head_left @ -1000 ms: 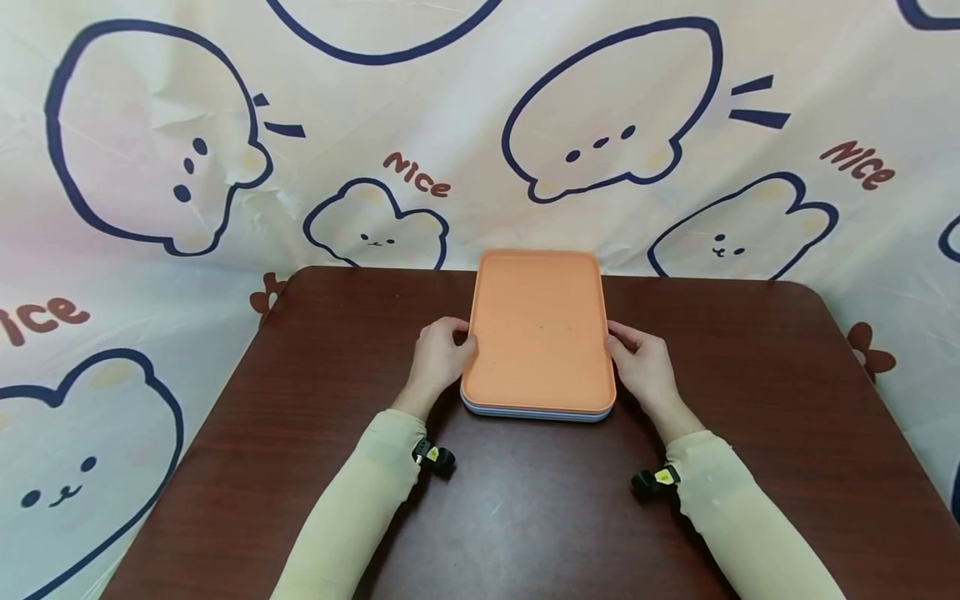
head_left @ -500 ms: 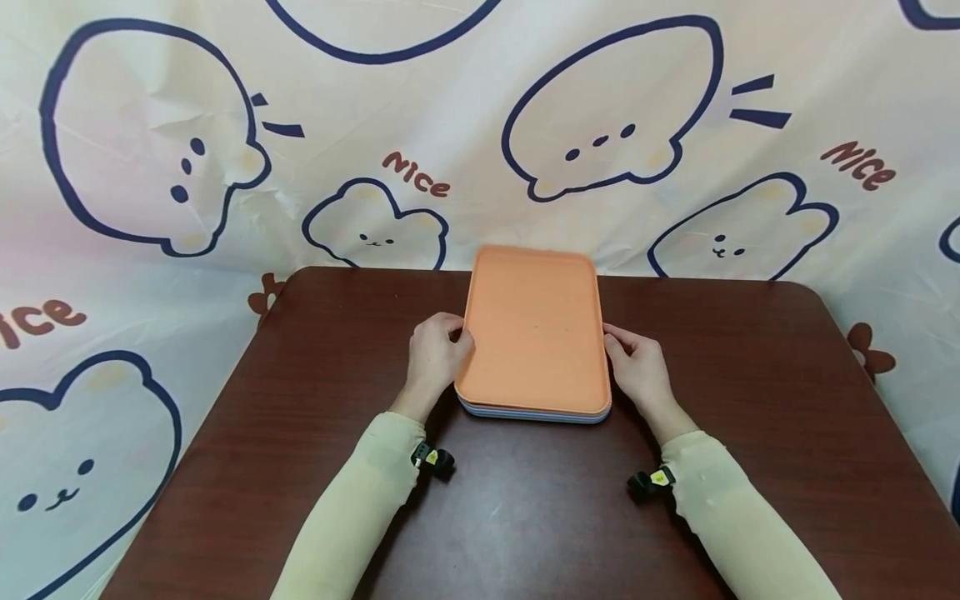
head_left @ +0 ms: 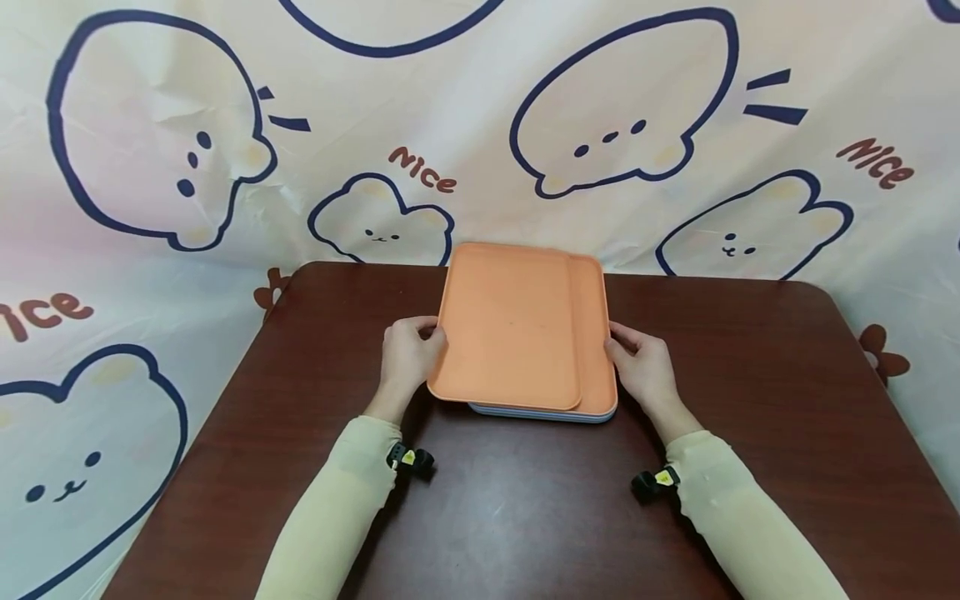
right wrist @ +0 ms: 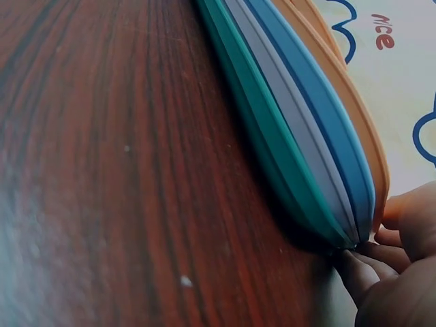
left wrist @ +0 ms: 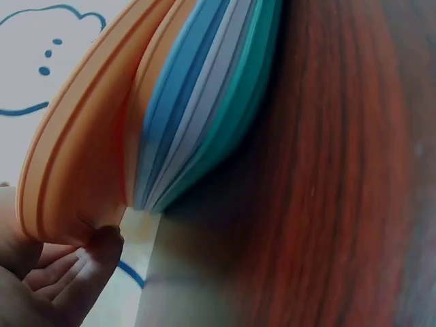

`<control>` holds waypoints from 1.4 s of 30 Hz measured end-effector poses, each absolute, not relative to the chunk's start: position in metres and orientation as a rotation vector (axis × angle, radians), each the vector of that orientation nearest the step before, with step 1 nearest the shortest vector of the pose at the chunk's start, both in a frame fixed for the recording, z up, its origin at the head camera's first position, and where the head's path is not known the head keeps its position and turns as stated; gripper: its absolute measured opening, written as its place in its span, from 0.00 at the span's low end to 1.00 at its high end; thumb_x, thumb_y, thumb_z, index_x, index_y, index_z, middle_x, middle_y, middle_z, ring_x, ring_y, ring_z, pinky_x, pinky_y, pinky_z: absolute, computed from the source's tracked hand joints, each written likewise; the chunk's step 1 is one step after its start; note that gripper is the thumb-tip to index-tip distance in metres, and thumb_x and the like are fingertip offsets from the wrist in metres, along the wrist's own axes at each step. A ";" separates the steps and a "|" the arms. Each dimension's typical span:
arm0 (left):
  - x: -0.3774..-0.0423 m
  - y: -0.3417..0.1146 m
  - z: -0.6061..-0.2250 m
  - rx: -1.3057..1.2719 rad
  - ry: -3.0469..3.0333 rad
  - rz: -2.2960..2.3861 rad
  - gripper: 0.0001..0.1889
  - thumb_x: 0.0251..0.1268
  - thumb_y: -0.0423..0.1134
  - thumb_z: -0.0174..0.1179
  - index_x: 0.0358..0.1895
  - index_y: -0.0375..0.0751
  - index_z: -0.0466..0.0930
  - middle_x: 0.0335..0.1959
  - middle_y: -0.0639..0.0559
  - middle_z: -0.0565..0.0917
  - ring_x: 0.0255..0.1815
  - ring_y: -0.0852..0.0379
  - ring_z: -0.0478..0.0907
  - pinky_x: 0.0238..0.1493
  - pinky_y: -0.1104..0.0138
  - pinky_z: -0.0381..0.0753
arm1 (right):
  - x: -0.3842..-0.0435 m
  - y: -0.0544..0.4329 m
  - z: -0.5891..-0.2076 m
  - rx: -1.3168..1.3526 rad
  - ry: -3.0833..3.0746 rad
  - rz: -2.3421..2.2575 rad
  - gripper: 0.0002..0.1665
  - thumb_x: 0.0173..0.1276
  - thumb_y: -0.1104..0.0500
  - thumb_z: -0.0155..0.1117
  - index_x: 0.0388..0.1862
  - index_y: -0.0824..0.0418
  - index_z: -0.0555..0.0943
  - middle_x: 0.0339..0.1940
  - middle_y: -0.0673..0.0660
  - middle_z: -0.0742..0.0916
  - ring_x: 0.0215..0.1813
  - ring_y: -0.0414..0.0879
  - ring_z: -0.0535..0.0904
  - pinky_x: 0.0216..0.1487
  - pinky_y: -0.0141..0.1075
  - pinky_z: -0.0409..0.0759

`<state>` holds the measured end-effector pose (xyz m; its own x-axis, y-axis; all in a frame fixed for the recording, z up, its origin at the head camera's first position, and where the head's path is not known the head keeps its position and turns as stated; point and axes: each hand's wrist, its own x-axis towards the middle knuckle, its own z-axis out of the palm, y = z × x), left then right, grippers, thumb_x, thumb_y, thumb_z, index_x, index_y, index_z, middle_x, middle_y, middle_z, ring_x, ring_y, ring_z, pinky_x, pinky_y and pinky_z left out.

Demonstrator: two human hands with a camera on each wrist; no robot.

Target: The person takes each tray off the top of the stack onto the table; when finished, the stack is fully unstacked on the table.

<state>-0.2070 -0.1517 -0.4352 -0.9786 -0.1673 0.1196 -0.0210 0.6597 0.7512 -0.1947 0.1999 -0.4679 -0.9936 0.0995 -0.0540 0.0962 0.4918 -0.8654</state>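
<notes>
The topmost orange tray [head_left: 510,325] is pinched at its left edge by my left hand [head_left: 408,358], thumb on top. It sits shifted left over a second orange tray [head_left: 594,333], and in the left wrist view a gap parts the two near the hand. Below these lie a blue tray [right wrist: 330,116], a lavender tray [right wrist: 296,122] and a green tray [right wrist: 272,129], stacked flush. My right hand [head_left: 645,367] grips the right side of this lower stack, its fingertips by the bottom green rim in the right wrist view.
The stack lies on a dark brown wooden table [head_left: 502,508] near its far edge. Behind hangs a pale cloth [head_left: 480,125] with cartoon outlines. A small black camera is strapped to each wrist.
The top orange tray has slid left with my left hand, uncovering a strip of the second orange tray. My right hand stays at the stack's right side.
</notes>
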 end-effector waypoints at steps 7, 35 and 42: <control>-0.208 -0.179 -0.435 0.268 -2.597 -1.234 0.14 0.75 0.36 0.60 0.53 0.35 0.92 0.43 0.37 0.93 0.44 0.42 0.89 0.45 0.58 0.84 | -0.194 0.200 -0.467 -0.191 -2.720 1.609 0.27 0.86 0.53 0.58 0.79 0.59 0.77 0.75 0.64 0.82 0.69 0.54 0.85 0.51 0.22 0.84; -0.206 -0.338 -0.442 0.665 -2.586 -1.197 0.19 0.81 0.40 0.57 0.62 0.32 0.88 0.58 0.31 0.89 0.58 0.42 0.83 0.46 0.70 0.76 | -0.192 0.201 -0.470 -0.156 -2.732 1.525 0.27 0.86 0.53 0.58 0.78 0.58 0.78 0.73 0.64 0.84 0.68 0.54 0.85 0.52 0.22 0.83; -0.217 -0.361 -0.447 0.731 -2.649 -1.246 0.22 0.84 0.43 0.55 0.68 0.34 0.84 0.68 0.32 0.83 0.73 0.37 0.76 0.72 0.46 0.78 | -0.192 0.201 -0.471 -0.155 -2.726 1.507 0.27 0.86 0.52 0.58 0.78 0.59 0.77 0.74 0.63 0.84 0.70 0.54 0.84 0.60 0.32 0.86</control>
<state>-0.2167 -0.3611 -0.4469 -0.8753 -0.4748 -0.0911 -0.3730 0.5432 0.7522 -0.1917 0.2013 -0.4707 -0.9948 0.0979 -0.0282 0.0760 0.5280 -0.8458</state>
